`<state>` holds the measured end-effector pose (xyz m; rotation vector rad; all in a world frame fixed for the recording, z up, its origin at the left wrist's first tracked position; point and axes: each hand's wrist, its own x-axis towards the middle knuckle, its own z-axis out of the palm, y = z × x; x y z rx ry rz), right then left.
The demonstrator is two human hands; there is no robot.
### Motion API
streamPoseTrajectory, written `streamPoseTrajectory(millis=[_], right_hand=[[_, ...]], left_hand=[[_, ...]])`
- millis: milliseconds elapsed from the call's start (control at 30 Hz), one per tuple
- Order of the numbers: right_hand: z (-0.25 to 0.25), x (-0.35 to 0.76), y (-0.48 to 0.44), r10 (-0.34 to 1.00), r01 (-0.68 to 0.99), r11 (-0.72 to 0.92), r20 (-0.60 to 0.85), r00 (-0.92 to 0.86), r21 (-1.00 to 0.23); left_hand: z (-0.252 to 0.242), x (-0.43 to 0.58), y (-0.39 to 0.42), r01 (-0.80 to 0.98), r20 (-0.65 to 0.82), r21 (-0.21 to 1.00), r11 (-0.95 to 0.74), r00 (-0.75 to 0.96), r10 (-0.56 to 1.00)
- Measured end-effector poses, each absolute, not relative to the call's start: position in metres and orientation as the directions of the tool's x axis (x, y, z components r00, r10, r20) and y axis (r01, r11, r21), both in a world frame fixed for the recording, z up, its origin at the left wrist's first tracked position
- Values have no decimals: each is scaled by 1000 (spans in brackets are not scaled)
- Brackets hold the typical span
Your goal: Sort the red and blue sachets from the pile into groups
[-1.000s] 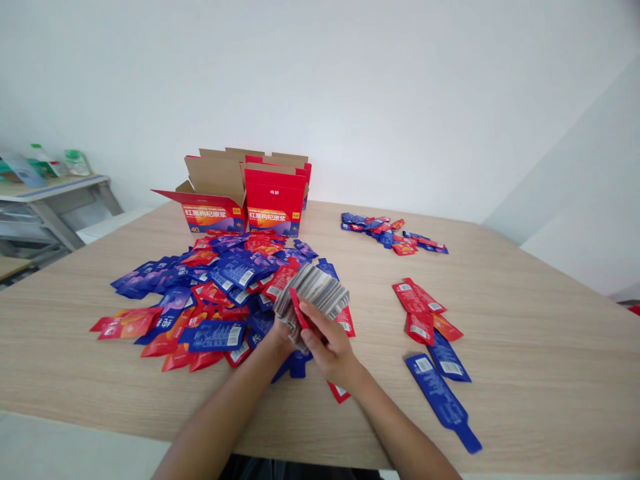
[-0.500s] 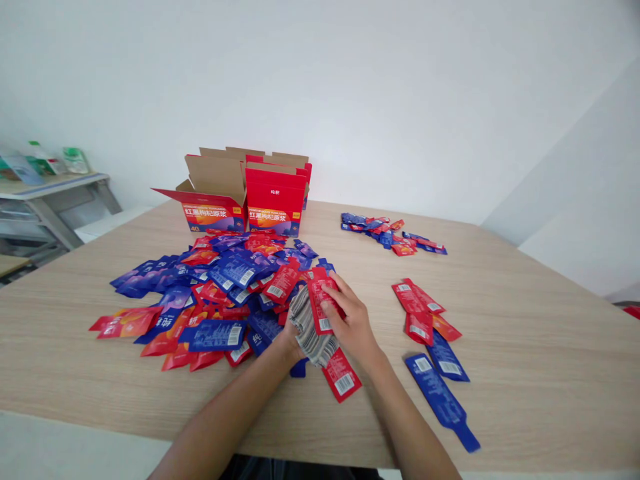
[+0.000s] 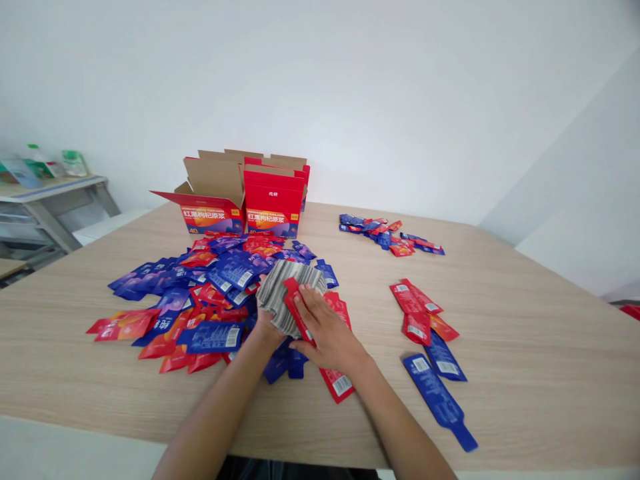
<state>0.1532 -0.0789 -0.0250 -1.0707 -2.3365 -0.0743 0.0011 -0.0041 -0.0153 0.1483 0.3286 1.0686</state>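
Note:
A grey striped cloth [image 3: 280, 293] lies spread over my left hand [image 3: 267, 327], whose fingers are mostly hidden under it. My right hand [image 3: 325, 330] lies over a red sachet [image 3: 294, 300] and presses it against the cloth, fingers fairly flat and pointing up and left. Beneath and beside my right hand, another red sachet [image 3: 337, 385] with a barcode rests on the table. A blue sachet [image 3: 327, 273] lies just beyond the cloth. Left of my hands spreads a big heap of red and blue sachets [image 3: 215, 337].
Open red cartons [image 3: 273, 193] stand behind the heap, near the wall. A small pile of sachets [image 3: 375, 230] lies at the back right. Several red sachets [image 3: 413, 303] and a blue sachet [image 3: 437, 397] lie to the right. A side table [image 3: 55, 190] stands at far left.
The cloth has moved left and up and is spread wider. My right hand has turned from gripping the red sachet at its side to lying over it on the cloth.

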Motion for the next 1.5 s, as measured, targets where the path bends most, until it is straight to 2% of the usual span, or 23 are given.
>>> streamPoseTrajectory(millis=[133, 233, 333, 433, 567, 667, 767, 867, 967, 1067, 1167, 1300, 1400, 1500], right_hand=[[-37, 148, -76, 677, 654, 693, 586, -445, -304], [-47, 144, -69, 760, 616, 591, 616, -208, -521], [-55, 144, -57, 848, 547, 416, 527, 55, -727], [-64, 151, -44, 875, 483, 313, 446, 188, -818], [-77, 163, -28, 858, 586, 284, 473, 198, -759], [-78, 174, -22, 861, 723, 239, 486, 150, -648], [-63, 198, -22, 900, 860, 83, 409, 153, -504], [-45, 236, -31, 865, 870, -159, 360, 351, -466], [-40, 275, -43, 721, 754, -456, 301, 624, -473], [-46, 296, -53, 619, 634, -610, 215, 756, -475], [-51, 296, -54, 628, 612, -613, 162, 761, -500], [-51, 286, -49, 681, 606, -509, 143, 718, -612], [-45, 280, -44, 710, 551, -377, 150, 688, -744], [-37, 269, -38, 743, 436, -178, 170, 647, -882]], left_hand=[[-9, -15, 2, -883, -271, 315, 349, 269, 924], [-12, -24, 9, -908, -210, 343, 239, 174, 962], [-13, -26, 15, -926, -170, 368, 81, 18, 985], [-12, -25, 17, -932, -214, 361, 42, -39, 976], [-10, -22, 13, -932, -244, 347, 105, 19, 970], [-8, -18, 10, -930, -260, 340, 141, 51, 964], [-6, -15, 8, -921, -276, 337, 197, 103, 956], [-6, -13, 5, -907, -303, 349, 237, 131, 944], [-5, -11, 2, -897, -332, 360, 256, 133, 934], [0, -9, -3, -907, -332, 323, 269, 158, 930], [6, -7, -8, -915, -333, 277, 295, 197, 922], [7, -2, -13, -894, -345, 319, 314, 199, 917], [2, 3, -16, -869, -303, 327, 372, 277, 912], [-4, 7, -19, -844, -265, 307, 439, 367, 892]])
